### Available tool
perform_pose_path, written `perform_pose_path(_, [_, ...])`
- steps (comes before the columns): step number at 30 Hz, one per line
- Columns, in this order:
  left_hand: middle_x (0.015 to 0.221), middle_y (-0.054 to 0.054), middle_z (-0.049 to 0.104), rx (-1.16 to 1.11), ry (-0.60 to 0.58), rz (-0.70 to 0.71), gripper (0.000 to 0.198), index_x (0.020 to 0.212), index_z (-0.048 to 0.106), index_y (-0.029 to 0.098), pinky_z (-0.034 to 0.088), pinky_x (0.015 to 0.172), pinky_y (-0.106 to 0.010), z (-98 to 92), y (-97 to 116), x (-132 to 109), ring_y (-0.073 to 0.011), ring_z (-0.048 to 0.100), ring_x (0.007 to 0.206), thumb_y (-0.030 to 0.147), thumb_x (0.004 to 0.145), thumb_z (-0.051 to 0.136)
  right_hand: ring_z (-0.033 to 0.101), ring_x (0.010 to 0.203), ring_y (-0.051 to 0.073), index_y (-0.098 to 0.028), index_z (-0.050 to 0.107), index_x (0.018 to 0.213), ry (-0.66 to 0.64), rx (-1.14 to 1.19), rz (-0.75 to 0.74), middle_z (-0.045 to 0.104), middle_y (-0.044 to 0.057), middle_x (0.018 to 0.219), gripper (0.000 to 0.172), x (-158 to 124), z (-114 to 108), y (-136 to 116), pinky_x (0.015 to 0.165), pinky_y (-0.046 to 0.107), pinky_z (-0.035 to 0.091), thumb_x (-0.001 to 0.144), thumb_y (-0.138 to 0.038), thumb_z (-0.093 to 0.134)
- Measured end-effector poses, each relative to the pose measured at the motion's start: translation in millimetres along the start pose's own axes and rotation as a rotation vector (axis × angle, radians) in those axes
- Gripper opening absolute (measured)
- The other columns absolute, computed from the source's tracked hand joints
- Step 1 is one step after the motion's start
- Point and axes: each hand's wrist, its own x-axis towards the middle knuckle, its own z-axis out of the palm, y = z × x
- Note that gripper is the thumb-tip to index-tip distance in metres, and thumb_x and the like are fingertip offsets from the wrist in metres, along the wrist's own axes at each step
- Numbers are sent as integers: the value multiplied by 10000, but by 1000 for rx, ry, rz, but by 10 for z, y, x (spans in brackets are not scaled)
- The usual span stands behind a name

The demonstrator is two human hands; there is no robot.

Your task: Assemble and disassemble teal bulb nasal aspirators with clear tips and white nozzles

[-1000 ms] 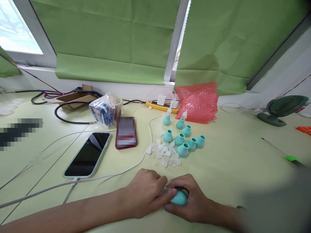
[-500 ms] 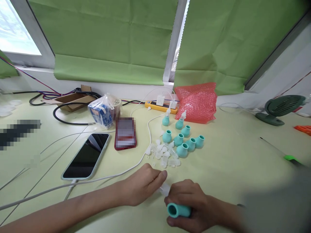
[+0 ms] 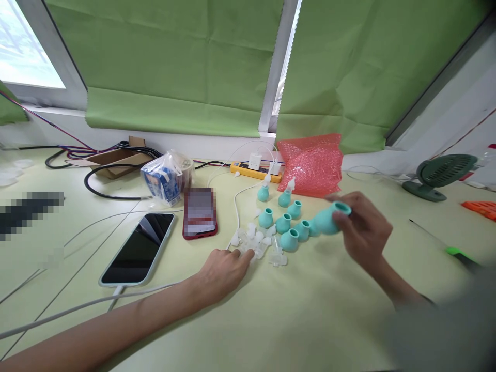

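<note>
My left hand [image 3: 227, 274] rests at the near edge of a pile of clear and whitish plastic pieces [image 3: 258, 238], fingers apart and touching it. A teal rubber squeeze bulb [image 3: 328, 221] is gripped in my right hand [image 3: 362, 227], its open neck tilted up and to the right. It hangs over the right end of a group of several similar teal bulbs [image 3: 290, 240] standing on the table, and partly hides one. Behind them, two teal bulbs [image 3: 285, 198] carry translucent white tips. A clear plastic piece [image 3: 278, 253] lies right of the pile.
A pale green table [image 3: 333, 310] holds two phones, one light-cased [image 3: 139, 250] and one red-cased [image 3: 200, 214], with white cables around. Farther back are a bagged blue package [image 3: 165, 181], a yellow power strip [image 3: 240, 169], red bubble wrap [image 3: 310, 165], a green fan [image 3: 445, 170] and a green-handled screwdriver [image 3: 459, 253].
My right hand has carried the teal bulb up and right, towards the standing bulbs. My left hand has moved forward to the plastic pile; the clear piece between my hands is no longer there.
</note>
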Motion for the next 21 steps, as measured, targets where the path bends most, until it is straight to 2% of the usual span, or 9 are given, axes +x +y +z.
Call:
perform_pose_path(3, [652,-29,573,-39,11,6,82,833,393,168,369,411,-258,-37,16,-18,-204,573,530,180,804,318,518,611,146,-202,612,760,-19,-203,164,562,35,729,178,203,-95,502,533,259,440,678,-354,568])
perform_pose_path(5, [664,-27,573,-68,29,13,104,850,395,166,373,420,-262,-59,28,-39,-201,571,543,219,799,323,539,569,150,-185,607,703,-126,-294,308,587,29,680,243,210,-97,835,521,265,451,644,-418,571])
perform_pose_path(7, [658,-25,570,-72,45,22,129,860,399,163,374,421,-266,-73,38,-58,-199,566,542,237,798,312,566,559,165,-161,610,689,-296,-367,437,611,42,656,286,142,-62,1099,554,284,461,642,-437,553])
perform_pose_path(9, [645,-25,565,-61,57,33,145,854,406,161,369,414,-268,-80,43,-66,-196,559,529,241,803,296,584,561,176,-154,619,697,-373,-374,462,638,52,698,288,68,-19,1254,568,294,469,602,-424,585])
perform_pose_path(12, [634,-24,559,-51,71,39,151,837,413,159,363,409,-265,-82,44,-63,-189,550,513,237,806,288,599,604,195,-166,627,745,-421,-379,463,650,53,737,319,69,15,1275,611,322,471,594,-443,587])
perform_pose_path(14, [633,-25,559,-48,80,42,149,834,416,157,364,412,-263,-84,46,-61,-184,548,513,233,806,291,599,699,218,-189,597,890,-402,-406,429,646,55,799,398,155,35,1193,660,351,460,616,-476,565])
perform_pose_path(18, [631,-26,559,-36,110,60,159,842,421,155,372,416,-268,-86,58,-67,-184,546,514,236,808,289,543,911,239,-248,346,1205,-435,-400,298,553,69,1071,677,381,193,1041,734,363,438,617,-497,571])
perform_pose_path(20, [630,-25,558,-28,130,74,162,838,425,156,374,414,-272,-79,66,-72,-186,545,513,236,808,287,530,935,260,-209,308,1229,-510,-407,335,523,107,1111,726,468,332,1044,714,368,441,620,-511,562])
perform_pose_path(21, [630,-24,558,-25,142,80,162,832,427,157,374,412,-272,-73,69,-74,-186,544,511,235,807,287,541,911,264,-182,366,1192,-551,-409,358,537,121,1087,679,501,407,1062,688,361,447,629,-514,550])
